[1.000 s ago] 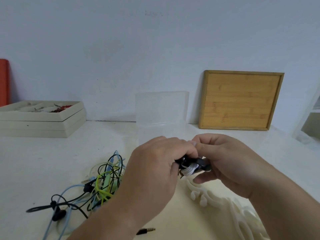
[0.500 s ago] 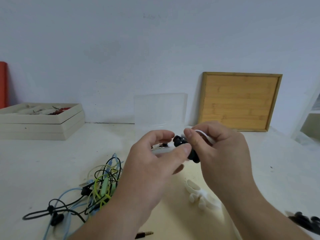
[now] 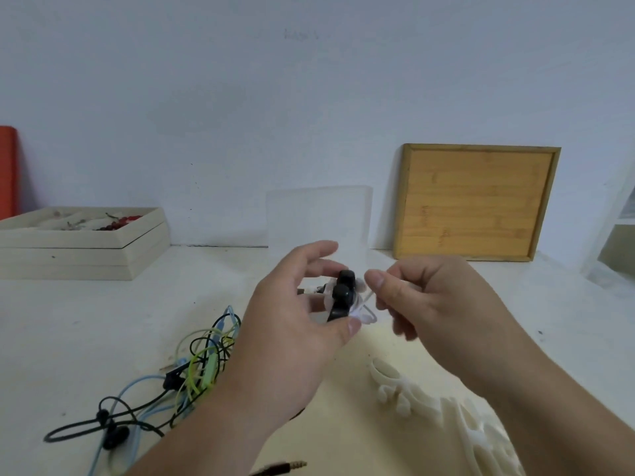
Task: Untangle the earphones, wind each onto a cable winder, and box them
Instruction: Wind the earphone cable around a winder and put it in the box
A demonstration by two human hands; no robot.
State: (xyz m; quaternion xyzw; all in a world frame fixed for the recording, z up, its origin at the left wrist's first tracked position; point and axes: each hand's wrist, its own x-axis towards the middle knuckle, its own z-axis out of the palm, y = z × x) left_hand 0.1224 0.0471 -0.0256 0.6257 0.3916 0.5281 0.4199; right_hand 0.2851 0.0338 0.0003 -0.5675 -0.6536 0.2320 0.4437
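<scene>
My left hand [image 3: 295, 324] grips a black cable winder [image 3: 342, 295] wrapped with white earphone cable, held up above the table's middle. My right hand [image 3: 422, 304] pinches the loose end of that white earphone cable [image 3: 366, 300] just right of the winder. A tangle of black, light blue and yellow-green earphones [image 3: 192, 369] lies on the table at the lower left. The clear plastic box [image 3: 319, 218] stands open behind my hands, its lid upright against the wall. Several white cable winders [image 3: 412, 393] lie at the lower right.
A beige jewellery tray stack [image 3: 82, 245] sits at the far left near an orange object [image 3: 7, 173]. A bamboo board [image 3: 477, 204] leans on the wall at the right. A white shelf [image 3: 615, 228] stands at the right edge. A gold audio plug [image 3: 285, 466] lies at the bottom.
Both hands rose from low over the table to in front of the clear box. The winder turned upright in my left hand, and my right hand drew the white cable end out to the right.
</scene>
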